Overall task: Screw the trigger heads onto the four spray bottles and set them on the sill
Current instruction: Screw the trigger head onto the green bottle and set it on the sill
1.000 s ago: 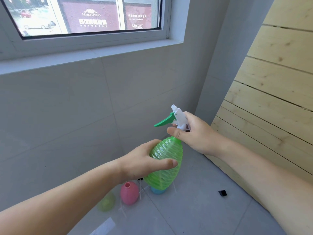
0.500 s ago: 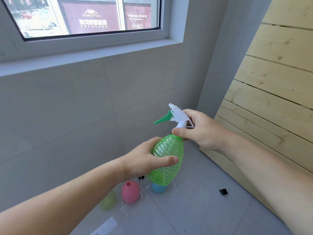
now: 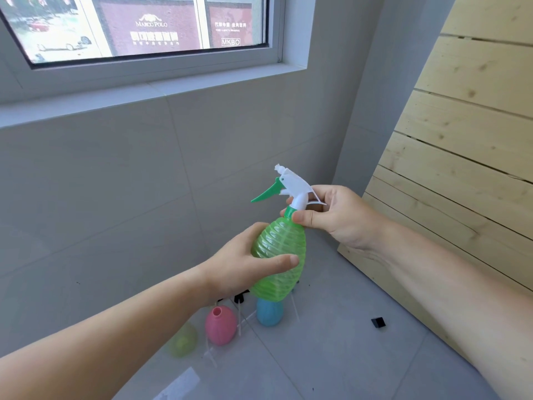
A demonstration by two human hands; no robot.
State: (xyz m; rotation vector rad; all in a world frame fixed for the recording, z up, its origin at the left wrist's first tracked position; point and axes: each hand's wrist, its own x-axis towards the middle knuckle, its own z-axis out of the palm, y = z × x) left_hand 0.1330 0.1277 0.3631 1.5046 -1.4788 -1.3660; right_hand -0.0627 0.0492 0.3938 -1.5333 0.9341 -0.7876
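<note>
Head view, hands point(image 3: 245, 267) gripping green bottle point(image 3: 279, 264)

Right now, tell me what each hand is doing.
Left hand: closed around the body of the green spray bottle, holding it up.
Right hand: closed, fingers pinching the collar of the trigger head at the bottle's neck.

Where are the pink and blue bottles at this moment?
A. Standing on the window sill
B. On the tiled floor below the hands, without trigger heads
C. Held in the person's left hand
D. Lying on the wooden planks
B: the pink bottle and the blue bottle stand on the floor, the pink one's neck plainly open, while the sill holds nothing in view.
</note>
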